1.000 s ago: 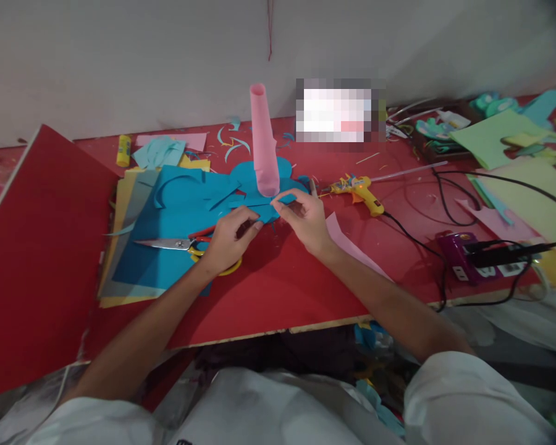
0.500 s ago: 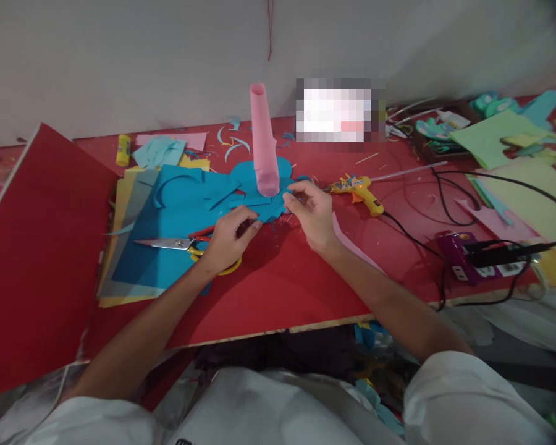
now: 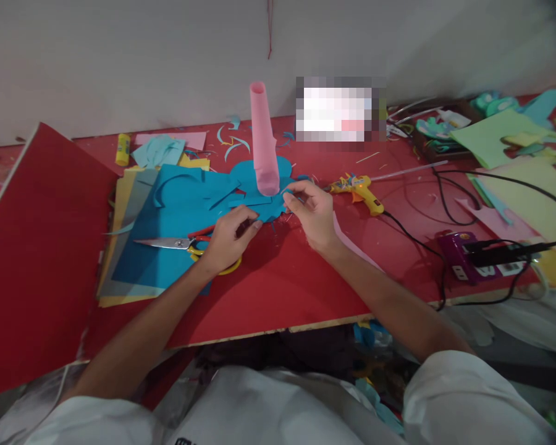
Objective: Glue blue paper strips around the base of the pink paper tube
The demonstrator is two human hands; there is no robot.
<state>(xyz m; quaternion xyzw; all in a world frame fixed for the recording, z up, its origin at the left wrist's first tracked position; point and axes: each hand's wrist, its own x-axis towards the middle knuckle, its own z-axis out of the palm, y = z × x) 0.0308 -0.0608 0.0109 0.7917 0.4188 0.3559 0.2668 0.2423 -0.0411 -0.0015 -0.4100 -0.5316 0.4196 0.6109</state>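
A blue paper cutout (image 3: 280, 165) with a scalloped edge lies on the red table, loose blue scraps around its left side. On it stands a rolled pink paper tube (image 3: 265, 139), upright with a slight lean. My left hand (image 3: 231, 238) has thumb and fingers closed at the cutout's near left edge. Closed in a pinch at its right edge is my right hand (image 3: 312, 213). The fingertips partly hide the paper there. Scissors (image 3: 169, 243) with red and yellow handles lie under and left of my left hand, on blue sheets (image 3: 143, 266).
A yellow glue gun (image 3: 368, 196) with a cord lies right of my right hand. Further right are a purple power box (image 3: 458, 259) and pastel sheets (image 3: 532, 191). A glue stick (image 3: 123, 150) stands at back left. A red board (image 3: 41, 259) is at far left.
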